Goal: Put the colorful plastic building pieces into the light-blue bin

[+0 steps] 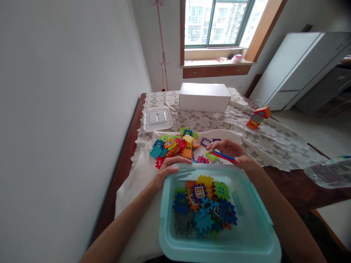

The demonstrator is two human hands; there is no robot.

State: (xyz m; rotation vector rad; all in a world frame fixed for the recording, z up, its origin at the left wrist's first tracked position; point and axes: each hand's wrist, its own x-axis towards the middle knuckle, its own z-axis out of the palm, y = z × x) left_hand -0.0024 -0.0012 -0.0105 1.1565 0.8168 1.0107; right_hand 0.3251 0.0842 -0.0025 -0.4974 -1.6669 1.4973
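Observation:
A teal plastic bin [257, 215] tilts toward me at the near edge of the table. Loose toothed plastic building tiles [204, 215] in several colours lie in it, some with white window inserts. My left hand [171, 168] grips its far left corner, thumb on the rim and fingers along the outside. Above the far right corner, my right hand [233, 153] pinches red and blue building tiles [223, 156], seen edge-on. Past the bin, a heap of similar tiles [178, 146] spreads over a white cloth [137, 197]. A few flat tiles lie under my right hand.
A clear lid [158, 119] lies at the back left, beside a white box [204, 98]. An orange, grey and red tile construction [258, 117] stands at the right on the lace tablecloth [287, 146]. A clear plastic container [329, 172] is at the right edge. The wall [68, 91] runs close along the left.

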